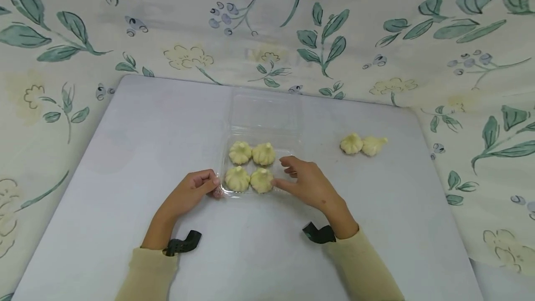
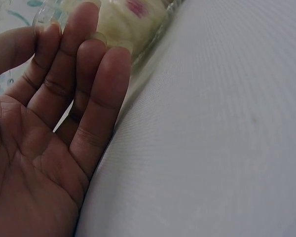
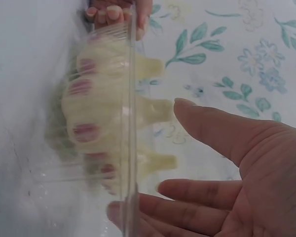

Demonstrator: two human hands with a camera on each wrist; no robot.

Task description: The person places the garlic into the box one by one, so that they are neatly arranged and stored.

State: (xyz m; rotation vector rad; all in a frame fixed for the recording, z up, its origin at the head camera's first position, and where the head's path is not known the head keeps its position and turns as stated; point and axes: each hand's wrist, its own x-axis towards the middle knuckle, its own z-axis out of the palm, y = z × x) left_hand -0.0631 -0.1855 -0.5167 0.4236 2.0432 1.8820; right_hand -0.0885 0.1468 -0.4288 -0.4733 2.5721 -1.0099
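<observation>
A clear plastic clamshell box [image 1: 288,143] lies with its lid [image 1: 265,113] folded back on the table. Several pale garlic bulbs [image 1: 238,179] sit inside, in two rows, stems up. My left hand [image 1: 188,193] pinches the box's left rim between thumb and fingers; the left wrist view shows the fingertips at the plastic edge. Over the right side of the box, my right hand [image 1: 312,185] has thumb and fingers spread. Its thumb is by the near right garlic bulb [image 1: 262,180]; whether they touch I cannot tell. No object is in its grasp.
Two more garlic bulbs [image 1: 362,144] lie side by side on the white table [image 1: 167,129], right of the box. A wall covering [image 1: 267,27] with a leaf and flower print rises behind the table's far edge.
</observation>
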